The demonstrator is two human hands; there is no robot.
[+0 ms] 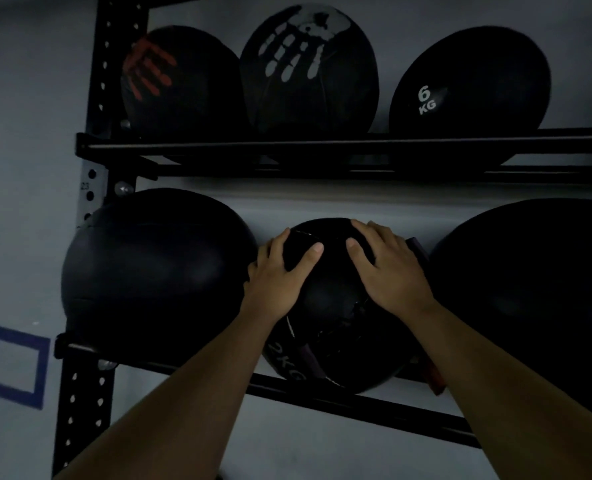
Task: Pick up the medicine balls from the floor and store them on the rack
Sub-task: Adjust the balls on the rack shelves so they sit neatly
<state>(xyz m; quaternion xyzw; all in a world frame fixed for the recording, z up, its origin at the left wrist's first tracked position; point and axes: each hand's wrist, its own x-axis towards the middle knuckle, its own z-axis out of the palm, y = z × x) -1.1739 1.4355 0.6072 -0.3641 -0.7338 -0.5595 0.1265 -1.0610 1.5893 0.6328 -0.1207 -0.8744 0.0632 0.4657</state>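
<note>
Placement step, judged near its end: small black medicine ball marked "2 KG" (pixel 336 306) seated on the lower shelf rails (pixel 356 403) of the black wall rack (pixel 90 98), between a large plain ball (pixel 156 268) at the left and another large ball (pixel 536 289) at the right, apparently touching or nearly touching the left one. Left hand (pixel 280 275) spread over the upper left of the small ball, thumb across its top, fingers tucked into the gap beside the large left ball. Right hand (pixel 388 268) laid flat and wide on the upper right, fingers fanned, palm down. Neither hand closed round anything; both pressed open against the ball's surface, steadying more than carrying. Reddish strap or handle (pixel 433 379) visible at the ball's lower right, its attachment too dark to tell. Upper shelf occupied by three balls: one with a red handprint (pixel 180 77), one with a white handprint (pixel 308 67), one marked "6 KG" (pixel 471 81). Next move, as judged: check that the ball sat stable on both rails without rolling forward, then lift both palms away slowly, the left drawn clear of the narrow gap, and return to the floor for any ball left there, none being visible here.
</note>
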